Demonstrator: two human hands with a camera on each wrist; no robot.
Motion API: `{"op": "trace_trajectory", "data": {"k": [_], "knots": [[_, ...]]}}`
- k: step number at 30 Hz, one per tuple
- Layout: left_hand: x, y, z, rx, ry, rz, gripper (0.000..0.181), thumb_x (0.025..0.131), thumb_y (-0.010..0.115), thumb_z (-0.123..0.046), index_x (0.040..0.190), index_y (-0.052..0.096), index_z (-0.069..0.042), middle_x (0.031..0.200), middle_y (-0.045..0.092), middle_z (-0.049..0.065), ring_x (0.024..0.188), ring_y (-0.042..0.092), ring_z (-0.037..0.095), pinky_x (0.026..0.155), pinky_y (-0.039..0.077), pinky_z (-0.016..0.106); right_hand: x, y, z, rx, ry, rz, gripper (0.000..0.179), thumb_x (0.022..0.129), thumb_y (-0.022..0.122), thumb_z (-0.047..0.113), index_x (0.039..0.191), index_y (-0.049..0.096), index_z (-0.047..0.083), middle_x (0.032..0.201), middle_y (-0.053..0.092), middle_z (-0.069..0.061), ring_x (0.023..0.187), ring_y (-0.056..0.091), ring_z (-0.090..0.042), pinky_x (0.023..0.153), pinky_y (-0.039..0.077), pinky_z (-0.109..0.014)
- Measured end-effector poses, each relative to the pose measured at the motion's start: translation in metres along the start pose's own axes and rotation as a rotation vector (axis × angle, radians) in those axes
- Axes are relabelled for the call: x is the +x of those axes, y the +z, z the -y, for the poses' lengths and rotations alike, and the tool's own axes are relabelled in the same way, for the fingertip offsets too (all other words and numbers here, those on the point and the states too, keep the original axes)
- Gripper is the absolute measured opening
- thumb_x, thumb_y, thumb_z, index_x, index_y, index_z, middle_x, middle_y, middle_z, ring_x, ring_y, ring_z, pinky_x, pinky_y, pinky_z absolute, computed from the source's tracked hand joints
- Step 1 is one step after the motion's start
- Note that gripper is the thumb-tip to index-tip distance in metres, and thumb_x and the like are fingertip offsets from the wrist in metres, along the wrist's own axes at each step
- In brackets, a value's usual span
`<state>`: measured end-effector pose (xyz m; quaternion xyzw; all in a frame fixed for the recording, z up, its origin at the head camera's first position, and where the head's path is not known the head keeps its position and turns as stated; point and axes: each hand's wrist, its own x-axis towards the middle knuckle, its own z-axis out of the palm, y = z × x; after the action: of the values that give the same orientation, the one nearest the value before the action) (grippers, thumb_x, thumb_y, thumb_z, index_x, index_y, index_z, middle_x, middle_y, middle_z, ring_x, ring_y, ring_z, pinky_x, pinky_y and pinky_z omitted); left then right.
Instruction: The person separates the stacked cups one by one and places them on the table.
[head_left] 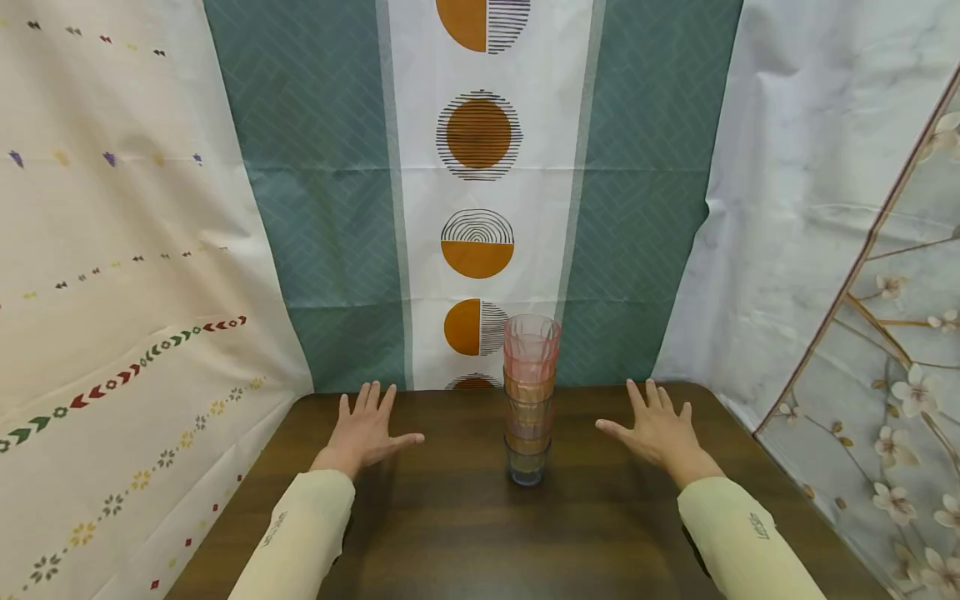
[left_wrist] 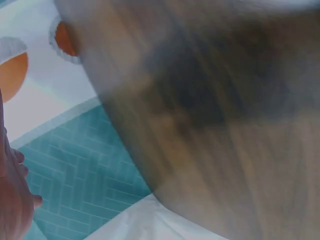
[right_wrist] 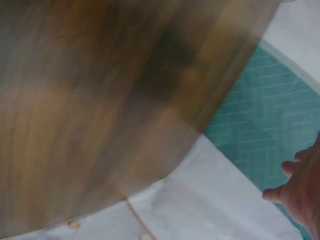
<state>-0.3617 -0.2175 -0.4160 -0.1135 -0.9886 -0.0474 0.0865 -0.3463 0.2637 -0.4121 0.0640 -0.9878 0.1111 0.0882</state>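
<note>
A tall stack of clear tumblers [head_left: 529,400] stands upright on the dark wooden table [head_left: 450,533], nested one inside another. Pink glass shows at the top, amber and pinkish tones in the middle, blue-grey at the bottom. To the left of the stack my left hand [head_left: 364,429] is spread over the table, thumb pointing toward the tumblers and holding nothing. My right hand [head_left: 660,429] is spread likewise on the other side, apart from the stack. Each wrist view catches only an edge of its hand, the left hand [left_wrist: 15,190] and the right hand [right_wrist: 302,192].
Behind the table's far edge hangs a green and white curtain [head_left: 330,208] with orange circle prints. A cream patterned cloth [head_left: 135,250] borders the left side. On the right hangs a pale cloth [head_left: 795,250] with a blossom print.
</note>
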Motion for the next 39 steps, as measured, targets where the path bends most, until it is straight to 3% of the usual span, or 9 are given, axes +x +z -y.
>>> {"op": "trace_trajectory", "data": {"k": [14, 25, 32, 39], "knots": [[0.039, -0.053, -0.041, -0.073, 0.022, -0.033, 0.115, 0.080, 0.046, -0.085, 0.159, 0.015, -0.006, 0.162, 0.014, 0.023, 0.149, 0.011, 0.040, 0.115, 0.004, 0.065, 0.029, -0.030, 0.063, 0.247, -0.103, -0.019, 0.105, 0.091, 0.045, 0.074, 0.159, 0.007, 0.004, 0.162, 0.008, -0.027, 0.145, 0.014, -0.049, 0.108, 0.008, -0.074], [0.055, -0.077, -0.076, -0.182, 0.058, -0.057, 0.114, 0.081, 0.047, -0.084, 0.160, 0.013, -0.009, 0.163, 0.017, 0.018, 0.149, 0.013, 0.035, 0.117, 0.004, 0.061, 0.040, -0.034, 0.097, 0.514, -0.098, 0.004, 0.110, 0.086, 0.059, 0.070, 0.160, 0.005, 0.010, 0.163, 0.012, -0.022, 0.146, 0.018, -0.046, 0.111, 0.023, -0.065], [0.061, -0.087, -0.099, -0.319, 0.074, -0.061, 0.110, 0.084, 0.053, -0.077, 0.160, 0.011, -0.010, 0.163, 0.019, 0.015, 0.149, 0.016, 0.034, 0.118, 0.010, 0.058, 0.041, -0.037, 0.110, 0.694, -0.077, 0.013, 0.101, 0.084, 0.070, 0.061, 0.158, 0.020, 0.014, 0.158, 0.030, -0.017, 0.143, 0.031, -0.039, 0.109, 0.032, -0.061], [0.071, -0.088, -0.124, -0.576, 0.117, -0.042, 0.106, 0.084, 0.059, -0.072, 0.160, 0.012, -0.015, 0.163, 0.021, 0.009, 0.147, 0.023, 0.030, 0.116, 0.024, 0.054, 0.045, -0.034, 0.113, 0.783, -0.132, -0.028, 0.084, 0.086, 0.075, 0.048, 0.152, 0.035, 0.015, 0.148, 0.046, -0.015, 0.137, 0.041, -0.036, 0.106, 0.037, -0.059]]}}
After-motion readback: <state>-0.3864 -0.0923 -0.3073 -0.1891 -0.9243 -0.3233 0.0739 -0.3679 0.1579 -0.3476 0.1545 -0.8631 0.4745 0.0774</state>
